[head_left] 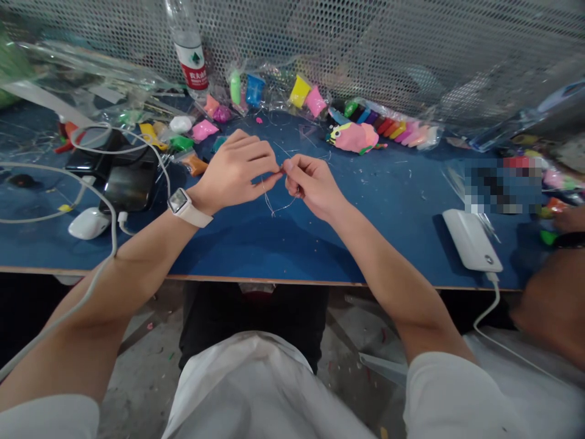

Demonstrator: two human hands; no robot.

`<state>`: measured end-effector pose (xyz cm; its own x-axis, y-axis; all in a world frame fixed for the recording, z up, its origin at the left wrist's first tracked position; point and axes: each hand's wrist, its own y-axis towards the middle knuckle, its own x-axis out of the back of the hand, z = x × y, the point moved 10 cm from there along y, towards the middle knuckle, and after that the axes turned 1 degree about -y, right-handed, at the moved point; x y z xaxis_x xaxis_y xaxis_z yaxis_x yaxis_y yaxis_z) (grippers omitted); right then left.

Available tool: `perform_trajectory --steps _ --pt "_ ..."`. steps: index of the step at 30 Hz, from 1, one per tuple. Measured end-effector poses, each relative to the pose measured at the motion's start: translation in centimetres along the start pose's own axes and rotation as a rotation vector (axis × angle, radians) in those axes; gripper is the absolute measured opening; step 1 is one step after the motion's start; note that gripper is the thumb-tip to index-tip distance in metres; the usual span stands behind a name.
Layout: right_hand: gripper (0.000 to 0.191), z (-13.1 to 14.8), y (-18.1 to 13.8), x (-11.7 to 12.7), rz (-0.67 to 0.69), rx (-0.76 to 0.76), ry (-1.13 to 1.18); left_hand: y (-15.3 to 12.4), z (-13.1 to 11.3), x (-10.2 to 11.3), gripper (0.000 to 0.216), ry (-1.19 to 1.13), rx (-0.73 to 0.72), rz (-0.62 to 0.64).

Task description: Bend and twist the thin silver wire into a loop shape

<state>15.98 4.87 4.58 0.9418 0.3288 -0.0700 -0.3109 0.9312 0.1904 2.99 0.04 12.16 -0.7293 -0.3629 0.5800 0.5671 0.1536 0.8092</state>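
Note:
Over the middle of the blue table, my left hand (242,164) and my right hand (313,183) meet at their fingertips. Both are closed in a pinch on a thin, pale thread (282,208). A loop of it hangs below the fingers, with what looks like a small knot at its lowest point. Whatever else lies between the fingertips is too small to make out. A pink clay fish (354,137) with a yellow-rimmed eye rests beyond my right hand. Nearest my left hand is an orange clay packet (194,163).
Along the perforated metal panel (365,49) stand a water bottle (189,55) and several coloured clay packets (315,100). Left are black devices (130,177), a white mouse-shaped case (89,224) and looping cables. Right lies a white power bank (473,241), near another person's arm (555,292).

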Motion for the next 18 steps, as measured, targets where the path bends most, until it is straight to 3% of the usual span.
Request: perform_trajectory --steps 4,7,9,14,16,18 --pt "0.065 -0.3 -0.2 -0.8 0.099 -0.043 -0.088 -0.2 -0.2 -0.1 0.020 0.065 -0.046 -0.014" --pt "0.066 0.3 -0.2 -0.1 0.038 0.019 -0.205 -0.4 -0.4 -0.1 0.017 0.148 -0.113 0.006" --pt "0.065 0.9 -0.3 0.7 -0.035 0.071 -0.281 -0.4 -0.8 -0.5 0.017 0.176 -0.189 0.075" --pt "0.066 2.6 -0.8 1.1 -0.125 0.209 -0.487 -0.5 -0.8 -2.6 0.028 0.033 -0.155 0.338" --pt "0.066 3.1 -1.0 0.8 -0.128 0.257 -0.533 -0.4 -1.1 -2.4 0.029 -0.020 -0.122 0.295" --pt "0.065 3.4 -1.1 0.5 -0.135 0.287 -0.529 0.0 -0.8 -1.4 0.027 -0.084 -0.048 0.173"
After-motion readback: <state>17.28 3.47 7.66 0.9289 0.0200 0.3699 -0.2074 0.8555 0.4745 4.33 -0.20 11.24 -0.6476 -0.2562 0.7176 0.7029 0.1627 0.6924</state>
